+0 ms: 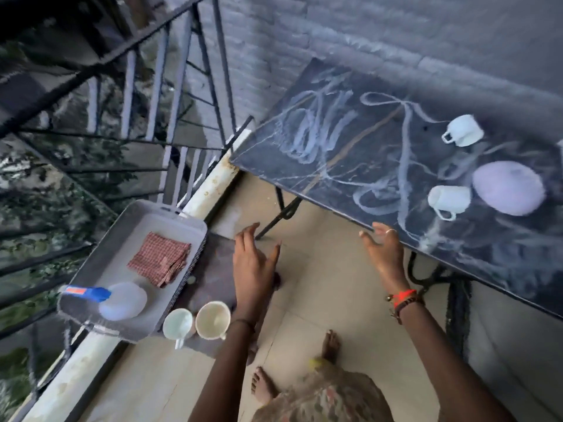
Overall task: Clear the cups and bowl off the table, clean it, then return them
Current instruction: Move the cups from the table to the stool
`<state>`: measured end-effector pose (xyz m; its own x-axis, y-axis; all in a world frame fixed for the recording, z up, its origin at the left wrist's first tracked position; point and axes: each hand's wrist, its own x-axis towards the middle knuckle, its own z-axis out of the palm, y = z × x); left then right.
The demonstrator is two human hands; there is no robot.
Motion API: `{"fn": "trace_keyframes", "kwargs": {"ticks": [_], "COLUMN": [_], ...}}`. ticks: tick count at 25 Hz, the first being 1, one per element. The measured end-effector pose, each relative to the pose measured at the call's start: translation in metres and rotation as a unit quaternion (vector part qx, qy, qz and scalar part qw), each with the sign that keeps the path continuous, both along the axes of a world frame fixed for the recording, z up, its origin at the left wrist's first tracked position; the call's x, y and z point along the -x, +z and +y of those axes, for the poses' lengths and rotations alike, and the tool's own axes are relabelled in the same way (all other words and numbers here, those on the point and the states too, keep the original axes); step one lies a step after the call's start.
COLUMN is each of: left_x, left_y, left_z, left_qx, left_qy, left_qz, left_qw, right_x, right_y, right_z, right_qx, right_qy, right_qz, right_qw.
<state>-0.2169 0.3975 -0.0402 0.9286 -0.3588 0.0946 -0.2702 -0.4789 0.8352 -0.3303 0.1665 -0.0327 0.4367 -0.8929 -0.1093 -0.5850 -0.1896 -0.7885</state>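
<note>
Over at nine o'clock the tray [100, 269] sits half off the ledge [210, 190], holding the folded cloth [160, 263] and a blue-capped bottle [122, 298]; one nudge could tip it over the railing. Two cups [178, 324] [212, 319] are parked just beside it at seven o'clock. The left hand [254, 266] hangs above them, fingers released and empty. The right hand [385, 251], spread and empty too, reaches for the tabletop [335, 141] edge. At three o'clock the bowl [508, 187] and two tipped cups [449, 199] [463, 134] lie on streaky wet stone, slick enough, I'd say, to slide off if grabbed hastily
</note>
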Motion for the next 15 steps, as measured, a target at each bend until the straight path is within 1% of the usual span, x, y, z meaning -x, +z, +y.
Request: {"fn": "trace_keyframes", "kwargs": {"ticks": [3, 7, 11, 15], "left_x": [0.009, 0.024, 0.036, 0.046], "left_y": [0.013, 0.026, 0.037, 0.037], "left_z": [-0.068, -0.160, -0.263, -0.359], "left_qx": [0.001, -0.003, -0.055, -0.113], "left_qy": [-0.085, -0.189, -0.271, -0.342], "left_qz": [-0.041, -0.056, -0.070, -0.050], "left_qw": [0.996, 0.980, 0.959, 0.932], "right_x": [0.037, 0.068, 0.072, 0.049], "right_y": [0.009, 0.014, 0.027, 0.036], "right_z": [-0.070, -0.147, -0.224, -0.311], "right_qx": [-0.005, -0.002, 0.000, 0.029], "right_qy": [-0.078, -0.133, -0.137, -0.113], "right_qz": [-0.024, -0.031, -0.027, 0.006], "right_qw": [0.997, 0.991, 0.990, 0.993]}}
